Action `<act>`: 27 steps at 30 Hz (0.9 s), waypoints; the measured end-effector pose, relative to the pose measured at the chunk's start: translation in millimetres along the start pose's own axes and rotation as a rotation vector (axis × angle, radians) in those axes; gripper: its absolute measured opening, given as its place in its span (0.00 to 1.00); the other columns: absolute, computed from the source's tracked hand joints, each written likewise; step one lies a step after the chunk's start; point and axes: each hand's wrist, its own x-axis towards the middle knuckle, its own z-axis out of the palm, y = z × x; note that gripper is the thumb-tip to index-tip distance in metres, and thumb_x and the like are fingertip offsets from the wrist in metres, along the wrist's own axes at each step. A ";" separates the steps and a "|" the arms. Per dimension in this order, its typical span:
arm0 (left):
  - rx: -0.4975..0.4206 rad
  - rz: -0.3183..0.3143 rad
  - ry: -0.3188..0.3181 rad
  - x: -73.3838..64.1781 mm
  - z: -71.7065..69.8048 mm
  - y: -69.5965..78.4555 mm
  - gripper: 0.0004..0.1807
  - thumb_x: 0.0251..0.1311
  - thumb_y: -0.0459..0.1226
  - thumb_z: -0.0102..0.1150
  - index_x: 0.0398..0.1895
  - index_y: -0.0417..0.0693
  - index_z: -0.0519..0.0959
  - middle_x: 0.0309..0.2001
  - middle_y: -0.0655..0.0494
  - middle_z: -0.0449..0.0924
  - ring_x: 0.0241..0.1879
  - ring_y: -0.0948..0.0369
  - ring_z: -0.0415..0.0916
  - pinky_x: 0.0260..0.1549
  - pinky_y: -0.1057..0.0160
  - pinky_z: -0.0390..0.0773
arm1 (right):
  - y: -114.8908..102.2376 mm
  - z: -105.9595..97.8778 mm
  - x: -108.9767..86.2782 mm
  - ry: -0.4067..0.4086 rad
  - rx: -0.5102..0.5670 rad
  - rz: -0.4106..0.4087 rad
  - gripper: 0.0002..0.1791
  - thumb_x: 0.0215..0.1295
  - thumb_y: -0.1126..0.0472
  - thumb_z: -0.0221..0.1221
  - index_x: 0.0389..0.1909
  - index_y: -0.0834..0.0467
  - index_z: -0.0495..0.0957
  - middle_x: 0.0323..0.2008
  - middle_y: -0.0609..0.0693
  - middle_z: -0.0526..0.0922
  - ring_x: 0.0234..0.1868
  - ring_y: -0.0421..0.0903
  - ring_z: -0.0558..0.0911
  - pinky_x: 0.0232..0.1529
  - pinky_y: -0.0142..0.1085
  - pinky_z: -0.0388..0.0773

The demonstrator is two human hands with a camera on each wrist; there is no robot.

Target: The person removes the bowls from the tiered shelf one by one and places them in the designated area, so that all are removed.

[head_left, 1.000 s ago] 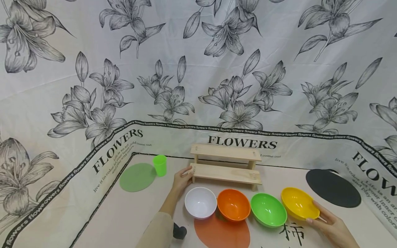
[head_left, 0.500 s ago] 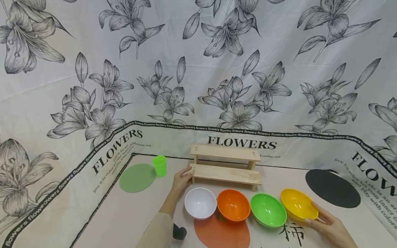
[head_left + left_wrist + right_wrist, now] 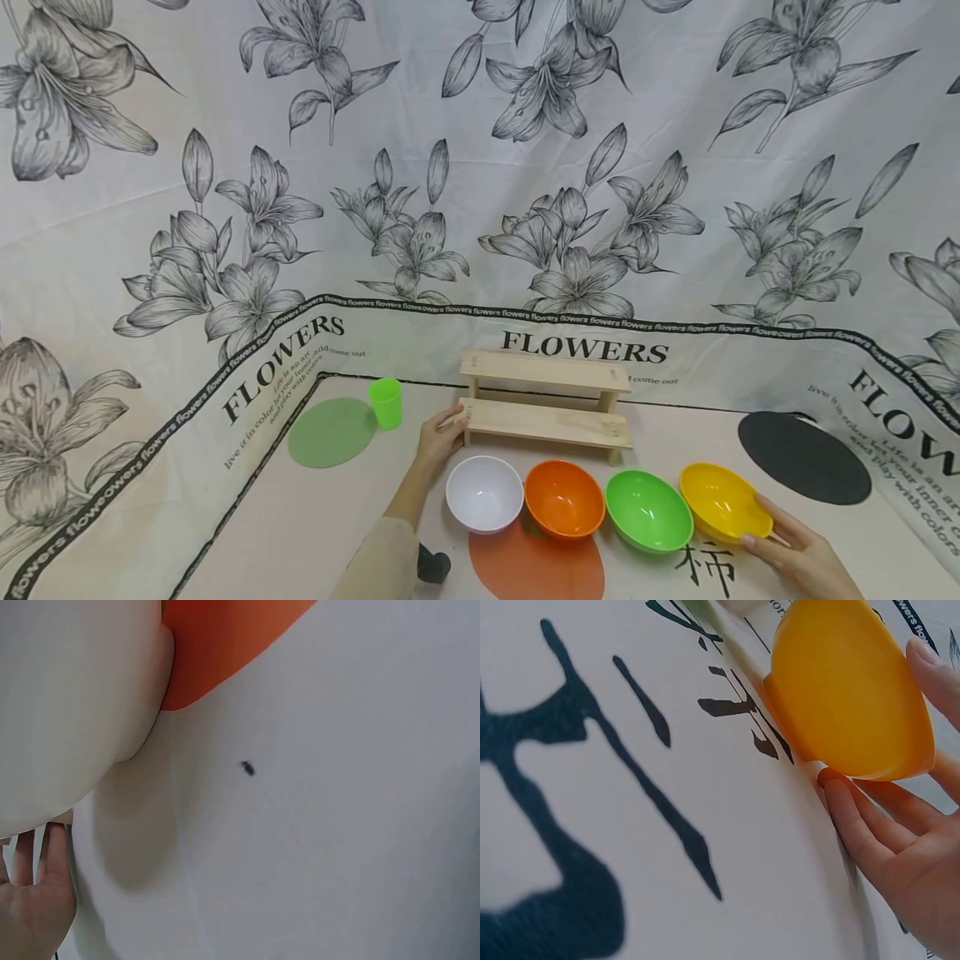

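My left hand (image 3: 441, 437) holds the left end of a two-step wooden shelf (image 3: 547, 421), at its lower board. In the left wrist view this hand's fingertips are hidden behind the white bowl (image 3: 67, 697). A yellow bowl (image 3: 723, 502) is at the right end of a bowl row, gripped at its right side by my right hand (image 3: 802, 550). The right wrist view has the yellow bowl (image 3: 847, 690) between thumb and fingers, some fingers low beside its base. Whether it touches the table cannot be told. Left of it stand a green bowl (image 3: 648, 512) and an orange bowl (image 3: 564, 500).
Behind the shelf hangs a flower-printed cloth (image 3: 405, 217). At the back left, a green cup (image 3: 386, 404) stands by a flat green circle (image 3: 332, 433). A dark circle (image 3: 805, 458) lies at the right. A black object (image 3: 433, 565) is near my left sleeve.
The yellow bowl has shifted slightly toward me and tilted a little in my right hand. My left hand stays at the shelf, and the other bowls keep their places.
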 end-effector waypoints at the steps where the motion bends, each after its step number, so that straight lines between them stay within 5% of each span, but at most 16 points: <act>1: 0.003 0.001 0.001 0.0 0.0 0.0 0.23 0.61 0.31 0.58 0.59 0.34 0.71 0.57 0.31 0.71 0.54 0.45 0.74 0.49 0.53 0.78 | -0.2 -0.1 -0.2 0.000 -0.003 0.000 0.58 0.61 0.42 0.59 0.71 0.59 0.25 0.70 0.70 0.30 0.68 0.72 0.38 0.66 0.62 0.49; 19: 0.042 0.003 0.017 -0.3 -0.6 -0.7 0.22 0.60 0.32 0.59 0.58 0.36 0.73 0.55 0.32 0.73 0.53 0.46 0.75 0.47 0.54 0.80 | 0.0 -0.5 -0.1 -0.017 0.001 -0.002 0.58 0.62 0.41 0.58 0.70 0.58 0.23 0.70 0.71 0.28 0.67 0.74 0.38 0.64 0.65 0.50; 27: 0.073 0.012 -0.024 -1.5 -2.7 5.4 0.22 0.62 0.33 0.58 0.59 0.36 0.72 0.56 0.31 0.72 0.53 0.44 0.75 0.47 0.54 0.80 | -4.4 -5.8 0.1 -0.006 -0.139 -0.017 0.56 0.62 0.36 0.53 0.71 0.59 0.25 0.70 0.71 0.32 0.65 0.77 0.43 0.58 0.70 0.53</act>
